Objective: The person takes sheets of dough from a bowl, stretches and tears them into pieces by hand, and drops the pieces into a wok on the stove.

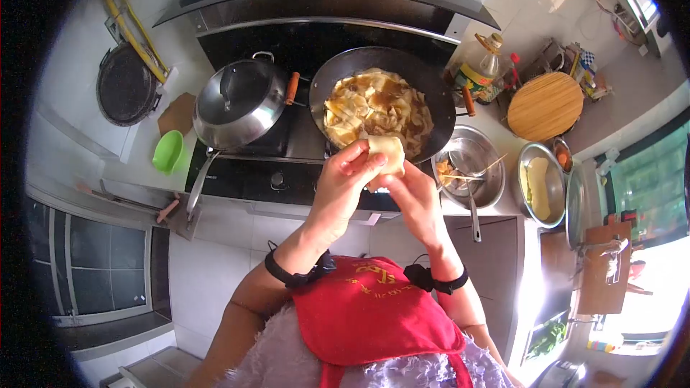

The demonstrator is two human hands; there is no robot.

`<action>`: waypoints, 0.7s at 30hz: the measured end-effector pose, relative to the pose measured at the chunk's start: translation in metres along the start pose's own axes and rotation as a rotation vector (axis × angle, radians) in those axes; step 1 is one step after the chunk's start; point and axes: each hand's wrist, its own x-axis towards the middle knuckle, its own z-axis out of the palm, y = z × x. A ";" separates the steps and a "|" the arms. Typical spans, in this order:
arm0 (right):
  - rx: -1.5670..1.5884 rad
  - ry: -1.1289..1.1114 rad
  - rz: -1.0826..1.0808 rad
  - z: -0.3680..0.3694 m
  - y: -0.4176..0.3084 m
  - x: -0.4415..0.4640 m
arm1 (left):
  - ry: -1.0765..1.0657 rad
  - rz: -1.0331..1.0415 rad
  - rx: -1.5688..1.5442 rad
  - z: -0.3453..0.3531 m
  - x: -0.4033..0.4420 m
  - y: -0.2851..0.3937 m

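Note:
A pale, soft piece of dough is held up between my two hands at the near rim of the wok. My left hand pinches its left side between thumb and fingers. On the lower right edge of the dough, my right hand has its fingertips closed. Just beyond them, the dark wok sits on the stove and holds flat pale dough pieces in brown sauce. To the right, a metal bowl contains a long strip of yellowish dough.
A lidded steel pan stands on the left burner, its long handle reaching forward. Right of the wok are a metal basin with a strainer and chopsticks, an oil bottle and a round wooden board. A green bowl lies left.

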 end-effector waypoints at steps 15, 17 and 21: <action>-0.153 -0.009 -0.013 0.010 0.023 -0.004 | 0.117 -0.051 -0.114 -0.011 0.003 -0.008; -0.142 -0.022 -0.005 0.009 0.031 -0.006 | 0.140 -0.058 -0.177 -0.013 0.003 -0.003; -0.075 -0.019 0.062 0.006 0.024 -0.013 | 0.156 -0.022 -0.156 -0.015 0.008 0.003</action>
